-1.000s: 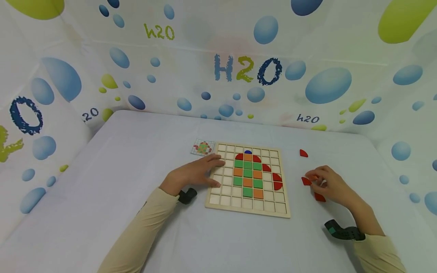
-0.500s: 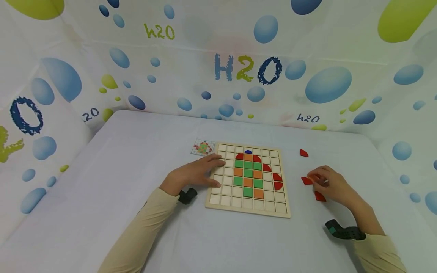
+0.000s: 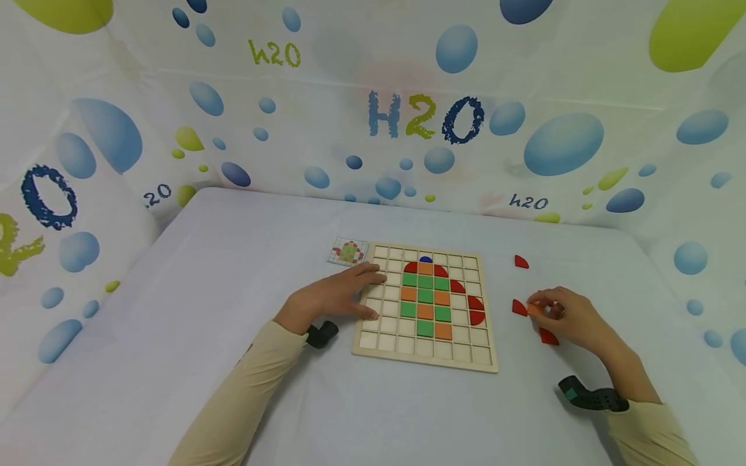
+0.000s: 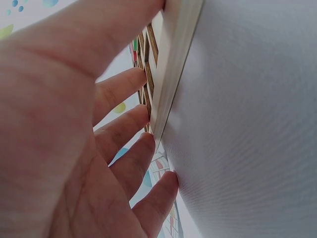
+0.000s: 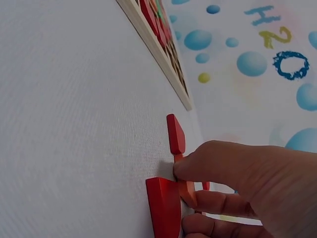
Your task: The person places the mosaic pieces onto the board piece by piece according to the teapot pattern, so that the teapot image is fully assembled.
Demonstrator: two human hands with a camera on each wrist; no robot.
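My left hand (image 3: 336, 294) rests on the left edge of a wooden grid board (image 3: 387, 354), fingers spread and fairly straight. In the left wrist view, fingertips touch the board's frame (image 4: 171, 74). Green and orange square tiles, red quarter-round pieces (image 3: 476, 318) and a blue piece (image 3: 426, 259) fill some cells. Right of the board, my right hand (image 3: 568, 317) pinches an orange tile (image 3: 533, 310) between thumb and fingers, low over the table. One red quarter-round piece (image 3: 519, 307) lies at its left, another (image 3: 548, 336) just below the fingers. The thumb partly hides the orange tile in the right wrist view.
A small printed pattern card (image 3: 347, 251) lies by the board's upper left corner. Another red quarter-round piece (image 3: 521, 261) lies farther back on the right. The white-covered table (image 3: 233, 246) meets a patterned backdrop (image 3: 326, 116) behind.
My right fingers have shifted and closed on the orange tile, which shows more now. The red piece beside it has slid slightly left. My left hand stays put.
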